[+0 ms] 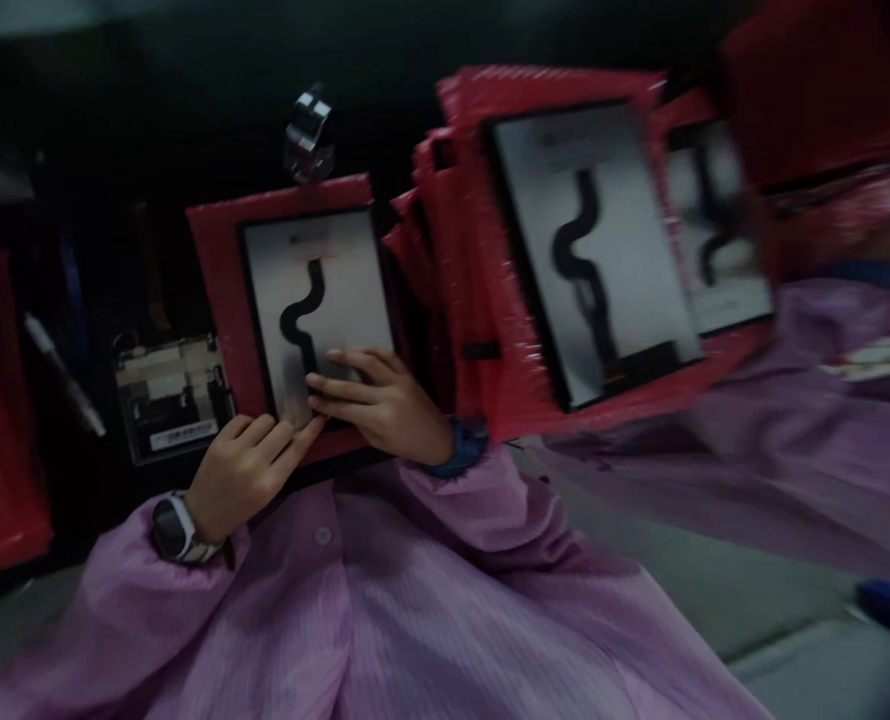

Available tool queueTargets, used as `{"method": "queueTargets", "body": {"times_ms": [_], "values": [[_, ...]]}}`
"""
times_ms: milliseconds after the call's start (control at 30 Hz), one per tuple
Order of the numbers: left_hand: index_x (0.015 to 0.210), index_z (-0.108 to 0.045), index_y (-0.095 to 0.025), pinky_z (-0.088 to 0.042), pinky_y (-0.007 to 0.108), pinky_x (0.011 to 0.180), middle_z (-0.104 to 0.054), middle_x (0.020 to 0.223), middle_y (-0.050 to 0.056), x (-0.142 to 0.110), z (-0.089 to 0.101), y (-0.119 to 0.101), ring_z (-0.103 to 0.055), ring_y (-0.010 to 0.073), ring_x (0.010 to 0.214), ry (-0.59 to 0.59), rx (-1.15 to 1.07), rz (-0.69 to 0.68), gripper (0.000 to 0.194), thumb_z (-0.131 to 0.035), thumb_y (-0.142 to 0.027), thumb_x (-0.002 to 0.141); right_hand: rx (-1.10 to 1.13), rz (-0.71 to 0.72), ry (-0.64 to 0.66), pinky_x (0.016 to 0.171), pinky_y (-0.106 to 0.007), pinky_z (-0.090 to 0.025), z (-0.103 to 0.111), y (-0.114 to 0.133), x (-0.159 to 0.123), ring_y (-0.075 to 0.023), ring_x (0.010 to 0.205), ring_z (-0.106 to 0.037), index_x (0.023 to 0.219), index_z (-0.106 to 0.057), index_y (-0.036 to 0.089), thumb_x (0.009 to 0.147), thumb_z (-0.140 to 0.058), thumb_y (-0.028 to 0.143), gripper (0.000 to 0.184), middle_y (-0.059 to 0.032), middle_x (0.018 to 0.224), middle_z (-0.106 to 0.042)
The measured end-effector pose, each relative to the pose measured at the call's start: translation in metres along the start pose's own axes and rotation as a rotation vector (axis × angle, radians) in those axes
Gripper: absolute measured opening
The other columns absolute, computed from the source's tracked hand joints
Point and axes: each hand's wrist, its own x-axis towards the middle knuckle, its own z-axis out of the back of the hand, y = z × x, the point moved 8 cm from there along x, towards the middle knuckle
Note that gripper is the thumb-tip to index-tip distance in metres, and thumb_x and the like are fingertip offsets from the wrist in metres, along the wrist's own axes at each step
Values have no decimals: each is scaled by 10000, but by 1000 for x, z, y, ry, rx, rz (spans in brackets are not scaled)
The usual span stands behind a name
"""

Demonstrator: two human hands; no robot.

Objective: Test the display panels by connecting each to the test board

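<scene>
Head view, dim and blurred. See panel (347, 290) lying pale side up on red bag (216, 260), right in front of the body, on dark desk (85, 500). See black strip (315, 288) snaking down its face, with lower end partly hidden under fingers.

Have right hand (389, 405) laid on lower part of panel, fingers spread and extended, not clenched, reaching over the strip's lower end. Have left hand (246, 470) at the lower edge, fingers partly curled, index extended to meet right fingertips. Can't tell if pinching anything there.

Would call the current step close two-handed fingertip work at the strip's lower end, probably smoothing or pressing rather than lifting. Can't confirm from blur.

For next move, would want panel kept flat and steady, light even pressure, no crease in strip, and fingertips lifted clear before any shift of panel.

To the right, see second panel (640, 260) tilted on stack of red bags (464, 260), with third panel (737, 285) just beyond. See metal part (308, 140) just past bag's far edge, labelled module (167, 390) beside bag on left, pen (59, 370) farther left.
</scene>
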Motion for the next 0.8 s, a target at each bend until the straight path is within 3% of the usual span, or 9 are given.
{"method": "queueTargets", "body": {"times_ms": [133,333,467,567,700,800], "values": [[1240,-679,-138,-496,374,720,-743,988,92,-7,-5,9,-650,216,793,-16,14,35,390,-391,-74,985,-22,7,44,1118,-421,-411,-2,-3,11,-214,1421,-481,1273,-695,312,1019,-488,194,349,35,1413,-644],[1245,-676,-118,-503,368,736,-755,1004,85,-10,-9,20,-695,216,819,-112,40,49,399,-393,-73,968,-44,-31,134,1187,-380,-356,6,-8,26,-169,1429,-467,1312,-662,294,976,-510,151,396,36,1464,-604],[1253,-671,-135,-486,357,701,-744,932,73,-5,-2,14,-681,203,746,-144,71,39,380,-391,-112,998,-26,-128,-10,1197,-291,-366,29,-9,26,-135,1390,-491,1302,-662,192,997,-477,157,359,-26,1453,-613],[1294,-649,-189,-471,358,678,-732,885,47,-3,2,11,-666,201,699,-152,61,42,365,-409,-176,1020,-47,-223,-98,1201,-323,-382,52,-5,24,-154,1377,-494,1272,-668,167,1016,-483,212,319,-86,1429,-619],[1396,-586,-245,-486,361,684,-734,912,50,-2,3,14,-676,218,718,-158,30,88,409,-413,-252,1026,-128,-236,-54,1177,-365,-413,75,13,36,-214,1324,-530,1321,-636,152,1008,-518,281,359,-125,1438,-590],[1351,-630,-243,-503,342,682,-733,919,59,-1,2,17,-689,216,749,-172,-15,119,390,-416,-289,1029,-193,-274,-2,1066,-421,-502,82,18,62,-268,1260,-560,1334,-619,177,1008,-518,373,394,-109,1399,-608]]}}
